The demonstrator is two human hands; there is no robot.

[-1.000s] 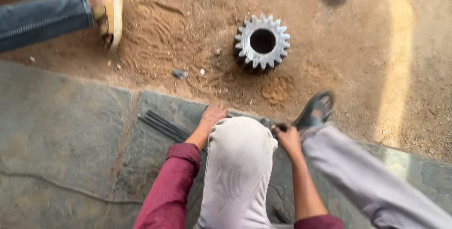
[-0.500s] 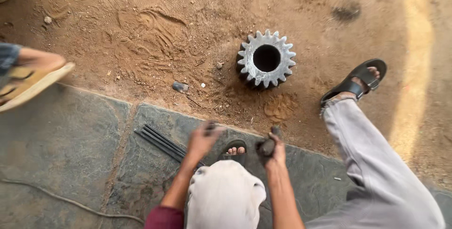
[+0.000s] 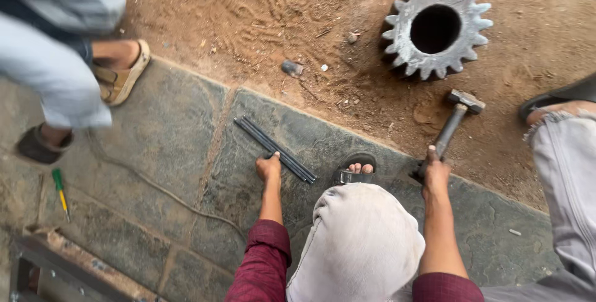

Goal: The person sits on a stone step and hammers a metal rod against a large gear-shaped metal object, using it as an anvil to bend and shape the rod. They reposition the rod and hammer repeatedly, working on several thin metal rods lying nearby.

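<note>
Beside the hands (image 3: 269,168), dark rods (image 3: 275,150), hammer (image 3: 451,126), perhaps steel gear (image 3: 436,27).

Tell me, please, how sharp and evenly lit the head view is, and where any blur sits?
Head view: soft, even daylight, no glare, only faint shadows; the gear, hammer, dark rods and both hands, left and right, are sharp; the other person's pale trouser leg at upper left is motion-blurred.
</note>
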